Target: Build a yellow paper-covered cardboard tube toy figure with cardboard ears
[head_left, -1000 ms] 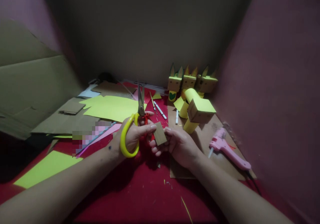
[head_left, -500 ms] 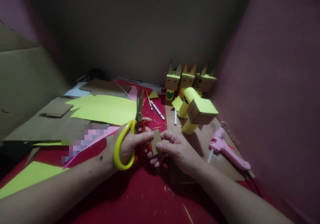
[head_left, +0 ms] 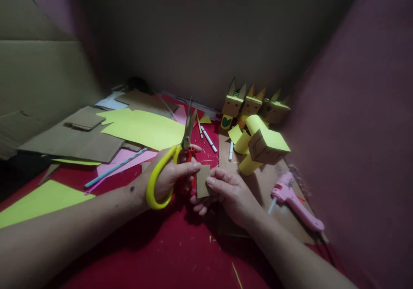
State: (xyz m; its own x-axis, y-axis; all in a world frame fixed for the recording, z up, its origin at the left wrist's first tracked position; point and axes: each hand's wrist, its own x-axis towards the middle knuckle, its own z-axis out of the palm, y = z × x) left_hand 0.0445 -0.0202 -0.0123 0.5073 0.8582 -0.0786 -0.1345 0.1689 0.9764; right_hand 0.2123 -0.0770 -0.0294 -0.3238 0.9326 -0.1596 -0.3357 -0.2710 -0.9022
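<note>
My left hand (head_left: 177, 172) is closed around a pair of scissors (head_left: 186, 141), which point up and away with their blades slightly apart. One large handle loop is yellow, and a red handle part shows between the fingers. A small rectangular piece of cardboard (head_left: 203, 181) sits between both hands. My right hand (head_left: 227, 188) pinches its right side between thumb and fingers, while my left thumb touches its upper left corner. Right of the hands, on a cardboard sheet (head_left: 274, 220), stands a figure with a boxy cardboard head (head_left: 270, 147) and yellow paper tubes.
A pink glue gun (head_left: 295, 203) lies at the right. Several box-headed figures (head_left: 232, 106) with pointed ears stand behind. Yellow paper (head_left: 145, 129), stacked cardboard (head_left: 71, 140) and a blue striped stick (head_left: 114, 168) lie left. White pens (head_left: 209, 139) rest on the red surface.
The view has shifted a little, so the background things sit farther right. The cardboard piece has turned more upright and face-on. Both hands keep their holds.
</note>
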